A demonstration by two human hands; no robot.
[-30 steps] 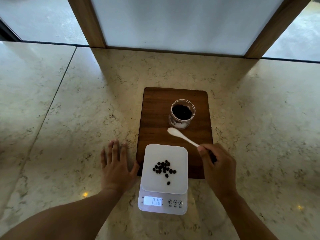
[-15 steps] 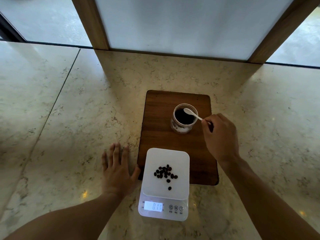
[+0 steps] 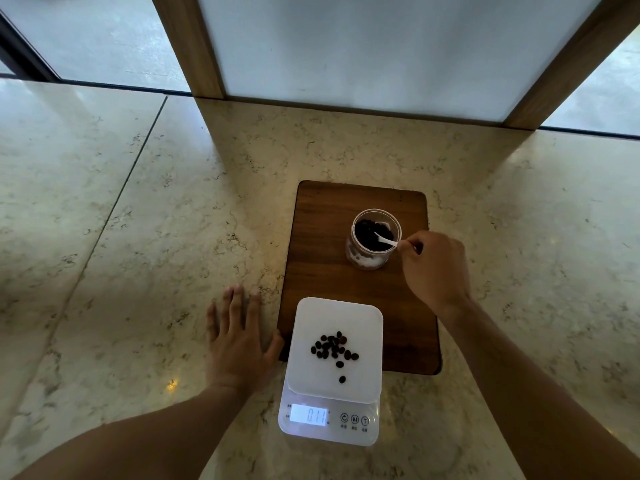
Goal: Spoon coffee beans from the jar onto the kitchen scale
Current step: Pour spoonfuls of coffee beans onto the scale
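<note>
A clear jar point(image 3: 366, 258) of dark coffee beans stands upright on a wooden board point(image 3: 322, 251). My right hand point(image 3: 434, 268) pinches the handle of a white spoon point(image 3: 385, 239), whose bowl dips into the beans inside the jar. In front of the board sits a white kitchen scale point(image 3: 311, 317) with several coffee beans point(image 3: 333, 348) on its platform and a lit display point(image 3: 308, 415) reading 0.11. My left hand point(image 3: 237, 344) lies flat on the counter, fingers spread, left of the scale, thumb near the board's edge.
The marble counter point(image 3: 138, 237) stretches wide to the left and right. A wall panel with wooden frame posts point(image 3: 188, 46) rises behind the board, and window glass runs along the back edge.
My right hand carried the spoon from above the scale back to the jar and lowered its bowl into the beans. The display rose from 0.10 to 0.11. My left hand stayed put.
</note>
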